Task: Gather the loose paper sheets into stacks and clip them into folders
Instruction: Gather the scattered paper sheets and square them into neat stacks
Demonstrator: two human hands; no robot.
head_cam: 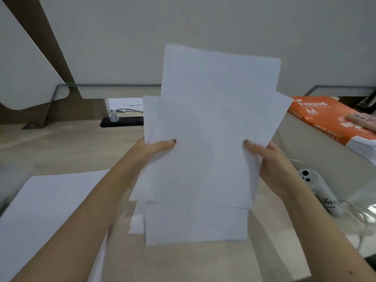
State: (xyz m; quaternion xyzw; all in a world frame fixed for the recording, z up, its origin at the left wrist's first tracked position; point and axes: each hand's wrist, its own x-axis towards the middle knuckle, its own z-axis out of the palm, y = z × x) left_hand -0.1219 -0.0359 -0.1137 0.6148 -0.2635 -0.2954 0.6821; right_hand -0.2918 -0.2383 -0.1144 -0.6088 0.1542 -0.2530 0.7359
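Several sheets, left hand, right hand

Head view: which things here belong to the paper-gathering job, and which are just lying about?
In the job: the uneven bundle of sheets, held upright by the left hand and the right hand; the flat sheets on the desk at left.
Lying about: the black power strip, the orange A4 ream, the white handheld device at right.

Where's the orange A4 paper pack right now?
In the head view, the orange A4 paper pack lies at the far right, beyond the right hand that grips the paper sheets, farther back than the white device.
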